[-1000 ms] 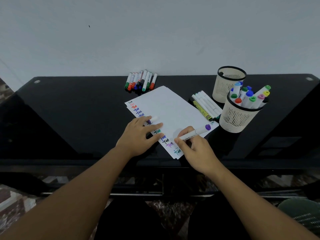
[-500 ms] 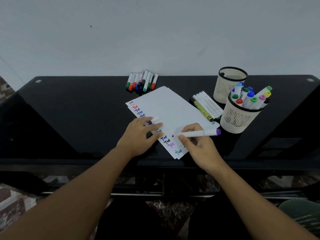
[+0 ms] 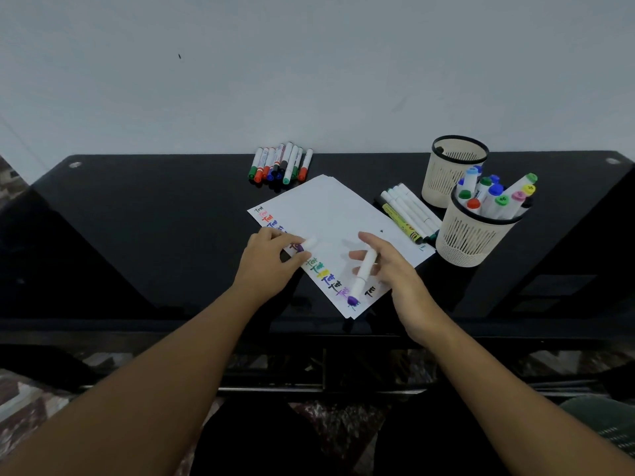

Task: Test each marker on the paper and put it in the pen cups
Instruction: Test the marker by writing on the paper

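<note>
Part done. Left hand (image 3: 271,266) presses paper (image 3: 338,231), fingers pinching a purple-tipped cap (image 3: 305,245). Beyond them, whiteboard markers (image 3: 281,163) lie untested on desk (image 3: 137,218). Right hand (image 3: 391,269) fingers loosely holding purple marker (image 3: 360,278), white barrel, purple end nearest. Right of it: more loose markers (image 3: 409,214), filled cup (image 3: 476,231), empty cup (image 3: 450,170).
</note>
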